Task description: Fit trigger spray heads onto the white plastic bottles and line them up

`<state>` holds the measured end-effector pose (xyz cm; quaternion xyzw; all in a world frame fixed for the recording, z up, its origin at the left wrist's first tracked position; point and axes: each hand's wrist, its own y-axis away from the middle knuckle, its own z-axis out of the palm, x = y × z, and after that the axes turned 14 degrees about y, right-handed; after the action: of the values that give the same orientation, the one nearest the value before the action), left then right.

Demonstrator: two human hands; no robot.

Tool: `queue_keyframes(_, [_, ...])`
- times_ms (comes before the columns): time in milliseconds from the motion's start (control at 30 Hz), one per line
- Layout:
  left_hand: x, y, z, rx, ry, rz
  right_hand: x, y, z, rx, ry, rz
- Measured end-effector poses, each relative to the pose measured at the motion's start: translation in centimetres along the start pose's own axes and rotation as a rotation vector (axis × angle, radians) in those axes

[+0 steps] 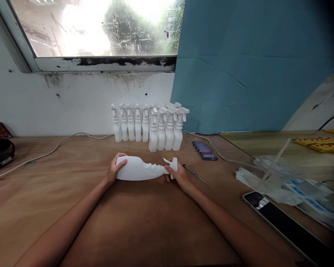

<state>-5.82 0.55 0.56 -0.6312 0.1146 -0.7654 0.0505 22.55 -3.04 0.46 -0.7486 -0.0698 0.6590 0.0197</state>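
A white spray bottle (pixel 139 168) lies on its side on the wooden table (pixel 72 193), base to the left and trigger head (pixel 172 163) to the right. My left hand (pixel 114 168) is wrapped round the bottle's base. My right hand (pixel 178 176) is closed on the neck and trigger head. Behind the bottle stand several upright white spray bottles (pixel 149 126) in rows against the wall.
A thin metal tool (pixel 196 175) lies just right of my right hand. A phone (pixel 280 218) lies at the right front, clear plastic bags and packets (pixel 278 178) beyond it. A grey cable (pixel 44 154) runs along the left; a black object (pixel 0 152) sits far left.
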Motion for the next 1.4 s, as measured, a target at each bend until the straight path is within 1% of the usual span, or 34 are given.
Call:
queue_keyframes(133, [0.0,0.0,0.0,0.004,0.013,-0.004,-0.1,0.0,-0.1,-0.023,-0.043,-0.058])
queue_keyframes(300, [0.0,0.0,-0.2,-0.014,0.009,-0.016,-0.2,0.1,0.0,-0.003,-0.002,0.023])
queue_keyframes(400, [-0.1,-0.1,-0.2,-0.016,0.007,-0.023,-0.3,0.1,0.0,-0.017,-0.036,-0.023])
queue_keyframes(467, [-0.2,-0.1,-0.3,-0.019,-0.004,-0.016,-0.3,0.2,0.0,-0.008,-0.043,-0.024])
queue_keyframes(567, [-0.3,0.1,-0.2,-0.023,-0.059,0.037,0.0,0.1,0.2,0.048,-0.074,0.018])
queue_keyframes(633, [-0.3,0.3,0.0,-0.014,-0.13,0.109,0.2,-0.1,0.3,0.08,-0.163,0.042])
queue_keyframes(700, [-0.2,0.6,0.1,-0.005,-0.216,0.193,0.4,-0.2,0.4,0.09,-0.255,0.071])
queue_keyframes(767, [-0.1,0.8,0.3,-0.006,-0.283,0.252,0.4,-0.3,0.4,0.082,-0.3,0.097])
queue_keyframes(1100, [0.3,1.3,0.5,-0.001,-0.36,0.311,0.0,-0.2,0.1,0.063,-0.336,0.152])
queue_keyframes(1233, [0.3,1.2,0.5,0.014,-0.339,0.293,0.0,-0.2,0.1,0.064,-0.301,0.12])
queue_keyframes(1400, [0.0,0.4,0.2,0.061,-0.233,0.184,0.1,-0.3,0.4,0.074,-0.215,0.054])
